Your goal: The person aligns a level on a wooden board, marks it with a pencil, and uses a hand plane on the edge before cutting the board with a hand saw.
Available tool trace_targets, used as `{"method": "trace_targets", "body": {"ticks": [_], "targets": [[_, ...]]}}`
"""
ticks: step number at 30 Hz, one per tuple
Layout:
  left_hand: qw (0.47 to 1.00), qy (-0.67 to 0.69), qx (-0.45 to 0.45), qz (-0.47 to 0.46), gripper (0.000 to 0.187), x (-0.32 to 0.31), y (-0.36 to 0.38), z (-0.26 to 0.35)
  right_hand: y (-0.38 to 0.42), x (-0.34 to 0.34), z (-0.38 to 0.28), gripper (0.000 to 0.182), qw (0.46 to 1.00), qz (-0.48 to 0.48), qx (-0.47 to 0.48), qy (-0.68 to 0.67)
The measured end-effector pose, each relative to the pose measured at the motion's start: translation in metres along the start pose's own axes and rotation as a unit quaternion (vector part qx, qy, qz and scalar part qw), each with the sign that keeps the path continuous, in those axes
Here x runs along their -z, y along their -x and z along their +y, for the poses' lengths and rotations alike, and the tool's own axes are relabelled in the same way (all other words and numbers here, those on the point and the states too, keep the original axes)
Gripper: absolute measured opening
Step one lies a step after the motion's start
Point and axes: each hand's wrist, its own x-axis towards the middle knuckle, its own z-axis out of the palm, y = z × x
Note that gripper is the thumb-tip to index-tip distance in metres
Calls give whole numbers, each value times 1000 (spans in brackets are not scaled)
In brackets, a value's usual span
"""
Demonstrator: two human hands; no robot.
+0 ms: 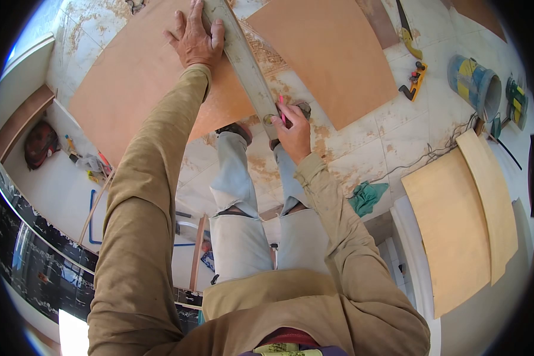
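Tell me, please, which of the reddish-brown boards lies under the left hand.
The left board, left of the long grey bar, has the left hand on it; the large right board has none.

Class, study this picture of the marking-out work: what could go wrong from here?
The straightedge might pivot: the left hand bears well up its length, while the right hand holds the pink marker near its lower end.
A shoe close to the edge of the brown panel could nudge it.
Brown dust on the tiles may make footing slippery.
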Motion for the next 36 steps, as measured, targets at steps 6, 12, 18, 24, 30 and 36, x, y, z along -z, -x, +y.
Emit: {"method": "trace_targets", "body": {"ticks": [6,12,18,24,30,36], "targets": [[1000,-19,3,-11,71,-1,1,-1,-74,8,-25,18,981,75,-96,-148],[999,-33,6,-10,70,0,0,2,-219,-42,-114,17,987,82,96,-100],[999,-41,5,-11,70,0,2,2,-273,-69,-138,27,987,77,128,68],[999,-38,7,-13,69,3,2,3,-297,-80,-145,27,971,65,152,174],[999,-31,11,-14,70,6,1,6,-292,-63,-134,24,958,20,202,205],[999,-33,6,-7,70,3,0,3,-321,-81,-124,23,950,52,242,189]]}}
